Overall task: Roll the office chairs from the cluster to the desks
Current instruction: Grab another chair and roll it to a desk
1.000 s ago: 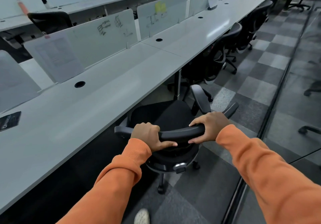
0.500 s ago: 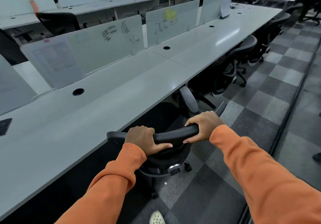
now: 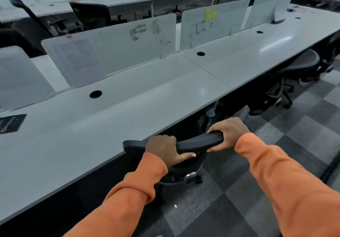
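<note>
A black office chair (image 3: 197,141) stands in front of me, its seat hidden under the long grey desk (image 3: 139,108). Only the top bar of its backrest and part of the base below show. My left hand (image 3: 163,149) grips the left half of that bar, thumb stretched along its underside. My right hand (image 3: 227,134) is closed around the bar's right end. Both sleeves are orange.
Frosted divider panels (image 3: 132,43) with scribbles stand along the desk's far side. Another black chair (image 3: 298,67) is tucked under the desk to the right, more beyond it. A black card (image 3: 11,123) lies at the desk's left. Grey checkered carpet (image 3: 276,154) spreads to the right.
The chair has rolled forward with both hands on its backrest; its seat and armrests, visible before, have gone under the desk edge. I stand closer to the desk.
</note>
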Available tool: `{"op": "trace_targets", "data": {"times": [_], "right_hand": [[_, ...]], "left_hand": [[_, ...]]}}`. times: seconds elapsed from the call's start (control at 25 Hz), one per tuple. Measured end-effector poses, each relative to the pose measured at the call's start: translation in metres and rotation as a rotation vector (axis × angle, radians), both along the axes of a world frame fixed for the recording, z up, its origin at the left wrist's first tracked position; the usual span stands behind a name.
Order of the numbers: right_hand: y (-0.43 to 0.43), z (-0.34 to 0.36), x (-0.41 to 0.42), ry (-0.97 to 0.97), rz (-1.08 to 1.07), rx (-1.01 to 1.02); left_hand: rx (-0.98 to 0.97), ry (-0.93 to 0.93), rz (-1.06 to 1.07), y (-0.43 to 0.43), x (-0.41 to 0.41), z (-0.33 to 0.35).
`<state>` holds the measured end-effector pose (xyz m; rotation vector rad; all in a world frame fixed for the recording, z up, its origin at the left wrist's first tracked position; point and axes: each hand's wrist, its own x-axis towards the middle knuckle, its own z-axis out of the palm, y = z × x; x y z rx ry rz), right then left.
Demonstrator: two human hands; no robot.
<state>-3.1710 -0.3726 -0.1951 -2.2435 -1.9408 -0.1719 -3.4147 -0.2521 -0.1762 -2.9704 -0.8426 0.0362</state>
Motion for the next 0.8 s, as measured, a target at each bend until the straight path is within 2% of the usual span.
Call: {"op": "trace_targets", "data": {"times": [0.28,0.52,0.8], "right_hand": [[0.008,-0.001,0.078,0.022,0.229,0.091],[0.025,0.007,0.128,0.030,0.368,0.022],[0.027,0.017,0.150,0.231,0.428,-0.077]], "left_hand": [[0.007,-0.003,0.148,-0.037,0.058,-0.001],[0.022,-0.187,0.366,-0.056,0.104,-0.008],[-0.009,-0.314,0.491,-0.065,0.123,-0.013]]}}
